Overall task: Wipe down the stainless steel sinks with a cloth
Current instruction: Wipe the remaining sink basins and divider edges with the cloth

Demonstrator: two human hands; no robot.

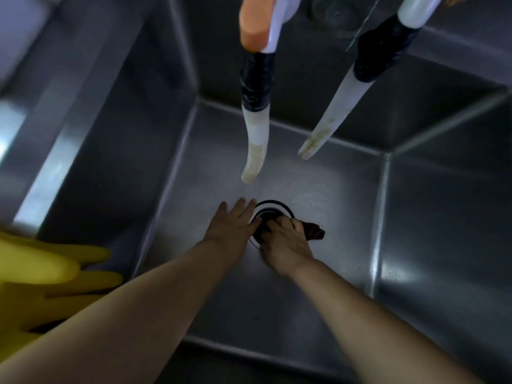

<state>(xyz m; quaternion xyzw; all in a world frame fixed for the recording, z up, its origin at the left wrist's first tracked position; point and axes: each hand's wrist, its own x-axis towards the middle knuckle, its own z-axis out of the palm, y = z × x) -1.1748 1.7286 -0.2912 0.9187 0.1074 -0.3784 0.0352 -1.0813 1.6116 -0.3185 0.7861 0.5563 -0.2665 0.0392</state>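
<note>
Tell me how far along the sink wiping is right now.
Done: nothing I can confirm; the sink floor is dull and blurred, so wiped areas don't show. In hand: the right hand grips a dark cloth at the drain, while the left hand rests flat beside it. Left: probably the walls, and the hoses look stained.

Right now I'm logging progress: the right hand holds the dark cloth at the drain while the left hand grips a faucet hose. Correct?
Not quite. The head view shows the left hand resting open on the sink floor beside the drain, not gripping a hose. The right hand holds the dark cloth there.
</note>
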